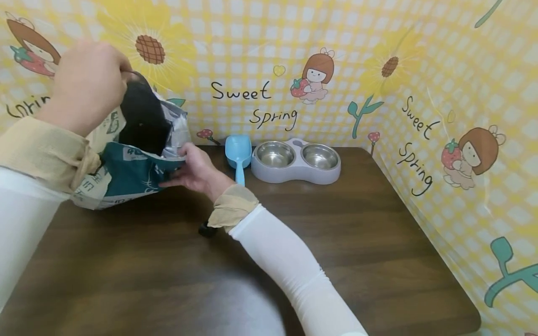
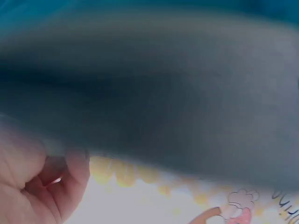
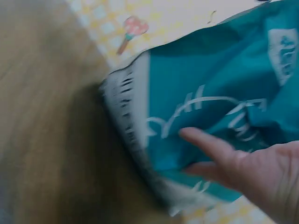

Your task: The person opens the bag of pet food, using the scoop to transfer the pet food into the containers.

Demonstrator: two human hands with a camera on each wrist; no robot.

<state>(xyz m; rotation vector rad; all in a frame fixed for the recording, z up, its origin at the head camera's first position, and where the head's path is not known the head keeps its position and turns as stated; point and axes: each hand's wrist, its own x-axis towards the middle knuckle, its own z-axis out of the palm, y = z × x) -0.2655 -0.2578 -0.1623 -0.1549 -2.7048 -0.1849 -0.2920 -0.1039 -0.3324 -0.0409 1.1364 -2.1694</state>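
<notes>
A floppy teal-and-white printed bag [image 1: 126,170] is held up, tilted, over the left side of the brown wooden table [image 1: 357,210]. Whether its bottom is touching the wood cannot be told. Shiny silver lining [image 1: 178,133] is shown at its mouth, on the right. Beside the lining, a big black piece [image 1: 145,119] is seen; whether it is part of the bag or another thing cannot be told.

The top of the black piece is gripped by the left hand [image 1: 90,81], with its fingers curled in tight. The bag's front edge, near the lining, is pinched by the right hand [image 1: 197,170]. Two of its fingers [image 3: 208,144] are laid nearly straight and a little apart on the teal front.

White sleeves [image 1: 286,252] are worn on both arms, with beige cuffs [image 1: 235,205] at the wrists.

At the back of the table, a light blue scoop [image 1: 238,148] is set just beside a pale grey double-bowl stand [image 1: 294,172]. Two round metal bowls [image 1: 275,155] are held in it, side by side. Behind, a yellow checked cloth [image 1: 201,37] is covered with flowers, cartoon girls hugging strawberries, and the words "Sweet Spring".
</notes>
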